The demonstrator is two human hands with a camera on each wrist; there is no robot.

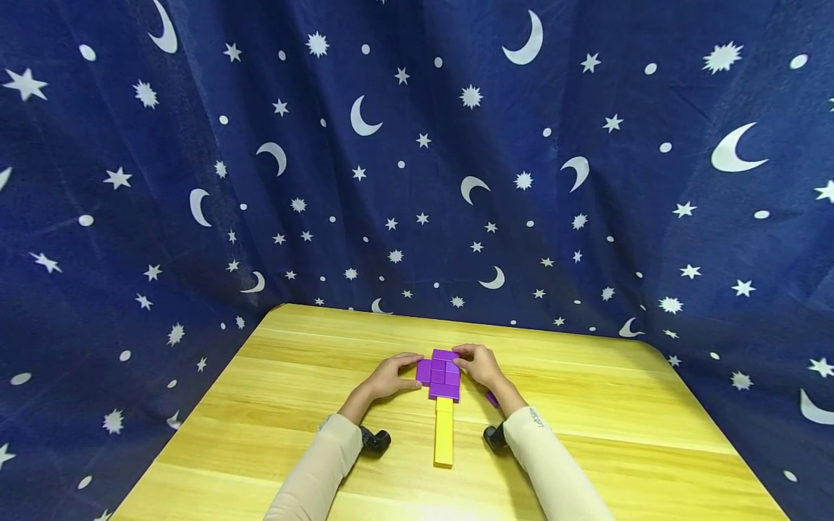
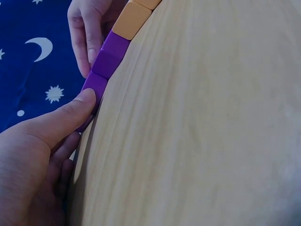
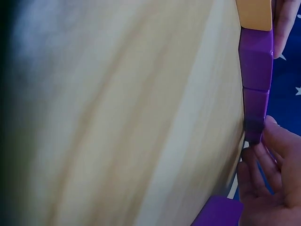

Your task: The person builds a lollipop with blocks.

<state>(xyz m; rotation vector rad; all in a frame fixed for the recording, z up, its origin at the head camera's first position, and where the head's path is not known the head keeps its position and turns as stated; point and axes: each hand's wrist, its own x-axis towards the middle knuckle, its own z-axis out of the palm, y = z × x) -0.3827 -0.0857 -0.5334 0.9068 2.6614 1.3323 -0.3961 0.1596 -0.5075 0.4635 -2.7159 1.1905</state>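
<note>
Purple blocks (image 1: pixel 444 391) lie pushed together flat on the table, with a yellow strip of blocks (image 1: pixel 444 434) running from them toward the person. At the group's left side my left hand (image 1: pixel 394 375) spans a purple block (image 1: pixel 423 371), thumb on its near edge and fingertips at its far edge. My left thumb (image 2: pixel 84 96) presses that block's side in the left wrist view. My right hand (image 1: pixel 481 365) pinches the right end of the far purple block (image 1: pixel 444 355), with the thumb (image 3: pixel 275 132) against it in the right wrist view.
A loose purple block (image 1: pixel 491 399) lies beside the right wrist, partly hidden by the forearm. Dark wrist devices (image 1: pixel 375 441) sit under both sleeves. Behind the wooden table (image 1: pixel 586 427) hangs a blue curtain (image 1: pixel 417 181) with moons and stars.
</note>
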